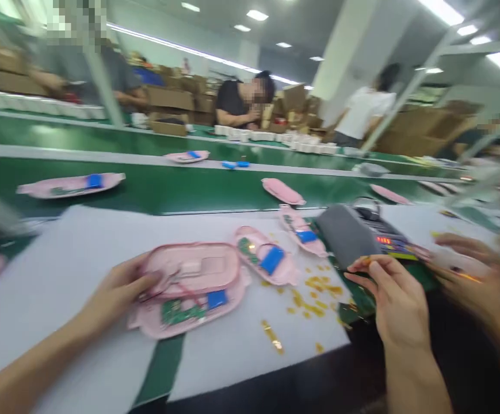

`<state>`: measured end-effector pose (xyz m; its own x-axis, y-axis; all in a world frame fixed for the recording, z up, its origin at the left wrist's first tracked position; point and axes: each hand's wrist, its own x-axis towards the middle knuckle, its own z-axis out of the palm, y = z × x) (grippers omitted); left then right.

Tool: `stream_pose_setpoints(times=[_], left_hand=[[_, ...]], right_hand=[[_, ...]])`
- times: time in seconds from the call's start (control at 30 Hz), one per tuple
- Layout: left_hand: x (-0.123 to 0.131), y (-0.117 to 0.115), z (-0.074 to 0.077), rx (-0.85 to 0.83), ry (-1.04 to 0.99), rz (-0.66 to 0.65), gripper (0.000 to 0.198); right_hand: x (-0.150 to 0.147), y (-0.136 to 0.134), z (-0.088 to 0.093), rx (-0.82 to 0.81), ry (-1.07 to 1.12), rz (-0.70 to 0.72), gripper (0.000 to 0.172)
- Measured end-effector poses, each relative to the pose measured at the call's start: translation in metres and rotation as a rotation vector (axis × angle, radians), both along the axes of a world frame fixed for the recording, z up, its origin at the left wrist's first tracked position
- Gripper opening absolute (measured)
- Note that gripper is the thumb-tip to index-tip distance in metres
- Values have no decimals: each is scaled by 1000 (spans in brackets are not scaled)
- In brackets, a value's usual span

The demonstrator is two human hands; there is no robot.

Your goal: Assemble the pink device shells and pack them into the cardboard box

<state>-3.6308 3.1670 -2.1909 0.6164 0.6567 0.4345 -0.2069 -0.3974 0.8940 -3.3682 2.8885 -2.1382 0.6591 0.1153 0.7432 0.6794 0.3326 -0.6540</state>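
Note:
My left hand grips the left end of a pink plastic shell half, its thumb on top. This half lies tilted over a second pink shell, which carries a green circuit board and a blue block like a battery. Wires run between the two. Raised at the right, my right hand has thumb and forefinger pinched on a small amber piece, like a bit of tape. Below and left of it, several amber pieces are scattered on the white sheet.
Further pink shells with boards rest behind and on the green conveyor. A grey box-like object stands near a device with a red display. A co-worker's hands are close on the right. An amber strip lies in front.

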Motion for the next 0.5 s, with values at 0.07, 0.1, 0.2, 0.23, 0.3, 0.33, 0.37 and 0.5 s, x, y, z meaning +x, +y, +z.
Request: stream_pose_setpoints(times=[0.07, 0.1, 0.2, 0.23, 0.3, 0.33, 0.37, 0.5], left_hand=[[-15, 8, -10, -101, -61, -87, 51], [-18, 11, -12, -134, -94, -131, 50], [-15, 16, -13, -183, -171, -210, 45], [-13, 16, -13, -196, -196, -246, 45], [-10, 15, -14, -214, -253, -324, 43], [-9, 15, -15, -219, -279, -353, 39], [-9, 15, -16, -221, -302, -373, 34], [-9, 16, -21, -221, -339, -391, 23]], right_hand=[[-47, 39, 15, -227, -384, 127, 14], [-71, 61, 22, -344, -575, 187, 13], [-128, 125, 37, -664, -1021, 267, 14], [-140, 144, 38, -756, -1116, 251, 14], [-150, 172, 36, -898, -1240, 200, 14], [-151, 181, 34, -935, -1282, 176, 14], [-150, 187, 31, -952, -1312, 156, 14], [-145, 194, 22, -943, -1366, 64, 11]])
